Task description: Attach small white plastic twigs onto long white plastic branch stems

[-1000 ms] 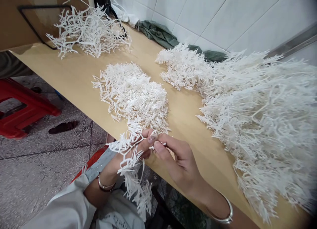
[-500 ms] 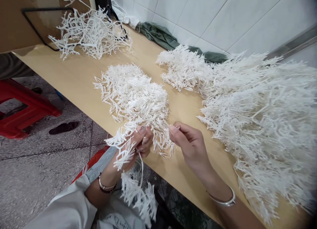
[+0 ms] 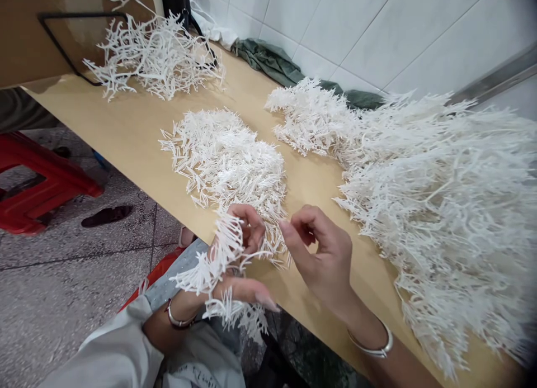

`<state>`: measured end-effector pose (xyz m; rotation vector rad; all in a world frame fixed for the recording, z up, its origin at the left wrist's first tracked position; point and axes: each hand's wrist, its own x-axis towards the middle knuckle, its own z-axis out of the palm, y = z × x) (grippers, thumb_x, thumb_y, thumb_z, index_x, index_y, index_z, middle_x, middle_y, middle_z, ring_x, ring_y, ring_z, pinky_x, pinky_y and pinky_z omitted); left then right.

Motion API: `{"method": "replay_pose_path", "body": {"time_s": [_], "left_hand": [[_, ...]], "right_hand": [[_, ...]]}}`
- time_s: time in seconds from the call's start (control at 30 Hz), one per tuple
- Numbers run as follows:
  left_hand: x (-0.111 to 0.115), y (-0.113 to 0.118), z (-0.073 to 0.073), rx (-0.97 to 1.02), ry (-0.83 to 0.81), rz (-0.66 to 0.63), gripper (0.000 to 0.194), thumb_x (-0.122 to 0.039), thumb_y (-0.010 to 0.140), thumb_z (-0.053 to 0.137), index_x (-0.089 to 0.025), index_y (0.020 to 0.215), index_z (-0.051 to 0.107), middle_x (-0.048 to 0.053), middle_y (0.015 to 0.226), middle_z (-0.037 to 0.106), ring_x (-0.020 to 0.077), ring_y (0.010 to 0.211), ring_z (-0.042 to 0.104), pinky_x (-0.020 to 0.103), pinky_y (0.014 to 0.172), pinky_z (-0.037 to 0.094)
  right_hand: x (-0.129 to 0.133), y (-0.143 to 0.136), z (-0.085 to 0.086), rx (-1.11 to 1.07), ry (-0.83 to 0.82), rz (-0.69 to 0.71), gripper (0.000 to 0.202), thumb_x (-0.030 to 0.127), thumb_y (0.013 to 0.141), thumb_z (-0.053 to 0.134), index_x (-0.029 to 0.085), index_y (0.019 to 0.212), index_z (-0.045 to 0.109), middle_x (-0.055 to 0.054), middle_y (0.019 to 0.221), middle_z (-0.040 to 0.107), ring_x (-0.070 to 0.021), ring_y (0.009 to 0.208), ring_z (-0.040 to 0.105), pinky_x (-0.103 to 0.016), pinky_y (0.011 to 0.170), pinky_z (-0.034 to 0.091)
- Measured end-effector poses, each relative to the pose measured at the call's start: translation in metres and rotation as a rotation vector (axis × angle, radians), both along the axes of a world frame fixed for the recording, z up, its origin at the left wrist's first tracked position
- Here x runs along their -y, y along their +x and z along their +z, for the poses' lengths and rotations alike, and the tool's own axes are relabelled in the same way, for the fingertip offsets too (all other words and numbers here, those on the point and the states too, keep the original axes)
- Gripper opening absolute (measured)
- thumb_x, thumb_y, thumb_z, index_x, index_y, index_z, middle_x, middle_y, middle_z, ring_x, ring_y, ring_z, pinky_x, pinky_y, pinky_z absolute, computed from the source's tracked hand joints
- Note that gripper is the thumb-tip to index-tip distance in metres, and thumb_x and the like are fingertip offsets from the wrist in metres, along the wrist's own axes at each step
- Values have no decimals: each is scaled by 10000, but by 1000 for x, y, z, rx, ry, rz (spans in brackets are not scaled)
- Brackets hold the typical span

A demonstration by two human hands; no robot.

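A white branched plastic sprig point(image 3: 229, 240) lies across my left hand point(image 3: 239, 265), whose thumb is stretched away from its curled fingers; the sprig's lower tufts hang below the wrist. To its right, my right hand point(image 3: 321, 254) is raised over the table's front edge, thumb and forefinger slightly apart with nothing visible between them. Just beyond both hands lies a pile of small white pieces point(image 3: 235, 159). A large heap of feathery white sprigs point(image 3: 453, 209) covers the right side of the table point(image 3: 126, 133).
Bare-looking white branches point(image 3: 155, 58) lie at the back left by a black metal frame point(image 3: 52, 36) and a cardboard box point(image 3: 25, 36). Dark green cloth point(image 3: 268, 61) runs along the tiled wall point(image 3: 356, 30). A red stool point(image 3: 46, 181) stands on the floor at left.
My left hand has opened, its thumb swinging out, and the sprig has shifted upward on it. My right thumb and forefinger have parted and moved slightly left.
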<state>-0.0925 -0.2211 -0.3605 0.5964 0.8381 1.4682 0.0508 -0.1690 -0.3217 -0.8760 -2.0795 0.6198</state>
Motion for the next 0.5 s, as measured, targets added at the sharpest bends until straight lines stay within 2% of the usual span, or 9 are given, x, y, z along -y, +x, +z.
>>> {"method": "replay_pose_path", "body": {"time_s": [0.1,0.17,0.27,0.4,0.5], "left_hand": [[-2,-2,1,-20,79,41,689,-432,344,909,-236,890,539,-3,777,536,99,576,465,250,502,362],[-2,-1,1,-41,124,58,783,-463,267,911,-248,925,544,26,884,558,139,681,515,267,584,428],[1,4,0,-80,231,48,938,-497,213,903,-263,1045,538,62,1073,539,206,856,549,317,720,478],[6,7,-4,-156,398,-22,932,-553,449,848,-257,1237,449,108,1250,448,248,1029,521,380,847,467],[7,5,-6,-186,387,-40,865,-497,509,847,-266,1242,449,97,1284,432,253,1119,474,368,900,445]], "right_hand": [[11,-1,6,-45,15,113,180,154,858,560,190,712,461,52,607,423,-70,528,380,-212,497,328],[16,-1,9,-61,-10,172,145,149,854,562,187,738,484,44,630,454,-76,557,409,-217,520,346],[19,-1,11,-60,-68,227,82,171,851,577,180,784,530,27,674,507,-86,607,453,-222,552,368],[20,-3,11,10,-226,330,76,235,842,617,170,843,578,4,759,562,-95,654,491,-224,580,384],[21,-4,11,54,-399,460,158,215,875,564,174,727,528,27,671,512,-84,599,452,-223,557,356]]}}
